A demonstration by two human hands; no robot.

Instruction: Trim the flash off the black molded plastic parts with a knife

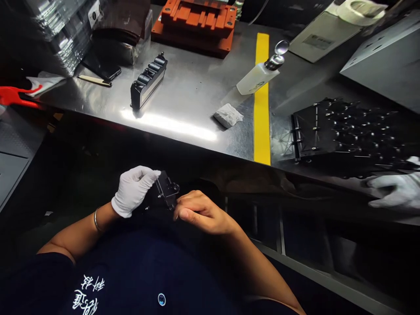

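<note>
In front of my body, below the bench edge, I hold a small black molded part (166,189) with posts and a round boss. My left hand (133,190), in a white glove, is closed with thumb and fingers pinching the part's upper left edge. My right hand (205,212) is bare; its fingers are bent and pressed together at the part's lower right end. The right fingertips touch that end, and what lies under them is hidden. A similar long black part (148,83) with rounded hollows rests on the metal bench (193,87).
A white bottle (257,78) with its metal cap lifted stands near a yellow tape strip (261,131). Beside it lies a crumpled white wipe (228,115). An orange fixture (197,26) sits behind. Many black parts (361,127) lie right, near another person's gloved hand (398,188).
</note>
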